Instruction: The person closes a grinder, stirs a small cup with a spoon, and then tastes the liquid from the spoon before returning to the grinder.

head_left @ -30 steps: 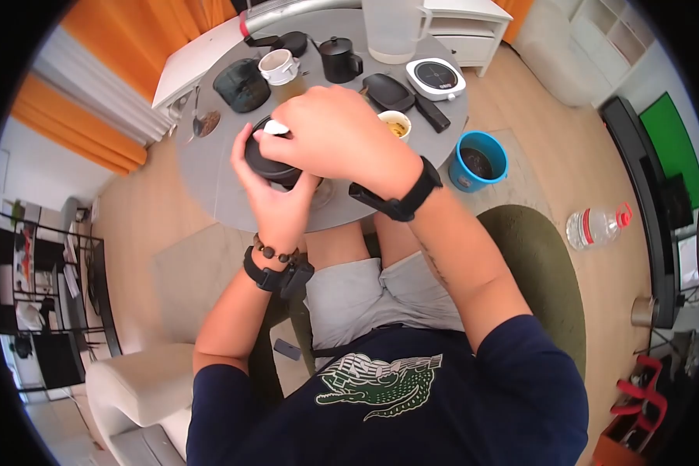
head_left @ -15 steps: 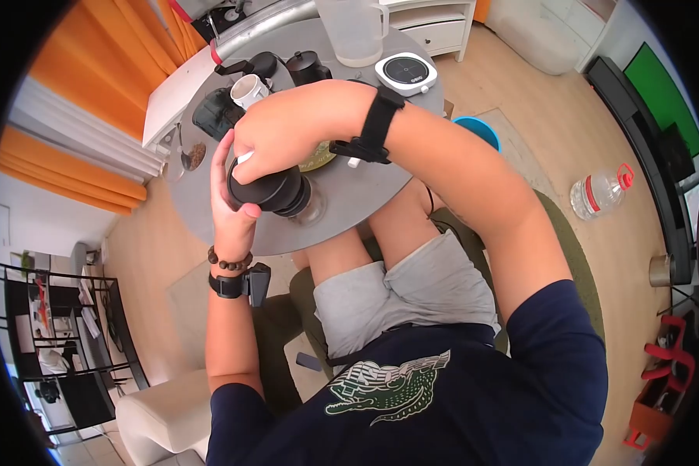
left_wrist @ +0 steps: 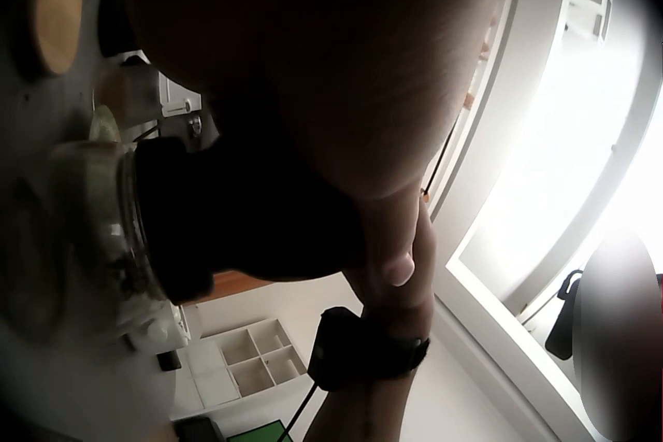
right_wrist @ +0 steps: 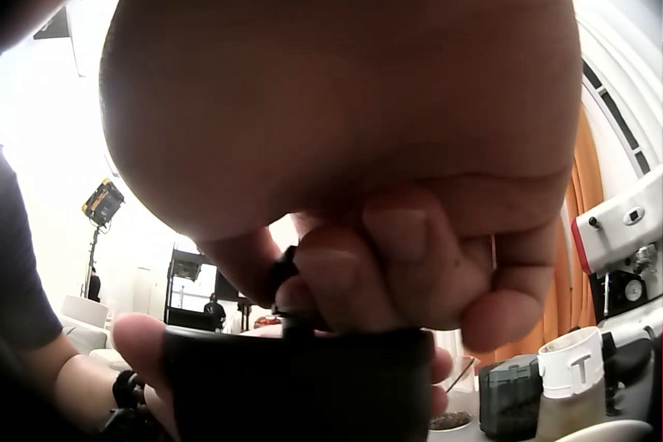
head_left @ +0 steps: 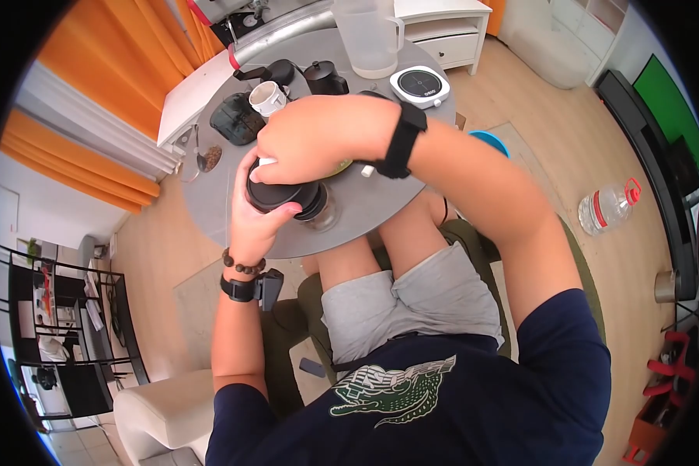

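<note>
A hand coffee grinder with a black body (head_left: 276, 196) and a clear glass jar (head_left: 319, 213) at its lower end tilts over the near edge of the round grey table (head_left: 365, 206). My left hand (head_left: 254, 221) wraps round the black body, its thumb along the near side. Over the grinder's top, my right hand (head_left: 311, 140) curls its fingers and pinches the crank, of which a bit of white shows in the head view. Seen from the right wrist, a short dark stem (right_wrist: 295, 320) rises from the black top (right_wrist: 300, 385) between the fingers. The palm hides the rest.
Behind my hands stand a dark translucent container (head_left: 237, 119), a white-topped cup (head_left: 267, 98), a black pot (head_left: 324, 78), a tall clear pitcher (head_left: 369, 39) and a white scale (head_left: 419, 84). A spoon (head_left: 200, 161) lies by brown grounds or beans (head_left: 212, 158). A blue bucket (head_left: 489, 142) stands right of the table.
The right forearm has swung up and outward, hiding most of the blue bucket. The grinder has tilted so its jar shows more. Both hands keep their hold.
</note>
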{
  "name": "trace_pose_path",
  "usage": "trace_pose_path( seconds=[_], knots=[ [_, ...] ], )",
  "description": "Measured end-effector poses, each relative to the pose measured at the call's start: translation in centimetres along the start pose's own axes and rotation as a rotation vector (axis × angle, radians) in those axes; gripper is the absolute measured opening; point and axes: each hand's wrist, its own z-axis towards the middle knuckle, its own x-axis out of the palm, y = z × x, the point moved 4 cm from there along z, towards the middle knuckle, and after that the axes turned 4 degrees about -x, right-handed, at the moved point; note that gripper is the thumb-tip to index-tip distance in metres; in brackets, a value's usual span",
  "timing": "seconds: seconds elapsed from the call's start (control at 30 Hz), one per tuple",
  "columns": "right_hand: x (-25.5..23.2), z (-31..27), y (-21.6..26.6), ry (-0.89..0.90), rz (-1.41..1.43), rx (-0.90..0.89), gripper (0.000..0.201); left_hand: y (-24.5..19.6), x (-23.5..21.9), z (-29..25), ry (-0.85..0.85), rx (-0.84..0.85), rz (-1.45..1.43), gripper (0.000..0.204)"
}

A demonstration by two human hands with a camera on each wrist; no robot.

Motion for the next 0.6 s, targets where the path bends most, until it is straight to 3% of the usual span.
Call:
trace_pose_path(
  seconds=[0.03, 0.1, 0.17, 0.27, 0.37, 0.6],
  knots=[
    [0.5, -0.3, 0.4, -0.001, -0.001, 0.0, 0.054, -0.1, 0.6, 0.0, 0.001, 0.001, 0.0, 0.115],
    [0.9, -1.5, 1.0, -0.233, -0.055, 0.135, 0.05, -0.4, 1.5, -0.1, -0.097, 0.043, 0.063, 0.106],
    [1.8, -2.4, 2.5, -0.309, -0.123, 0.137, 0.047, -0.2, 2.6, -0.5, -0.122, 0.052, 0.051, 0.098],
    [3.5, -2.6, 4.1, -0.561, -0.335, 0.303, 0.043, -0.6, 3.3, -0.9, -0.285, 0.121, 0.256, 0.086],
    [4.2, -2.4, 4.4, -0.559, -0.245, 0.412, 0.043, -0.9, 4.2, -1.3, -0.368, 0.107, 0.27, 0.084],
    [4.8, -2.5, 4.1, -0.6, -0.258, 0.387, 0.042, -0.2, 4.1, -1.6, -0.402, 0.123, 0.298, 0.085]
  ],
)
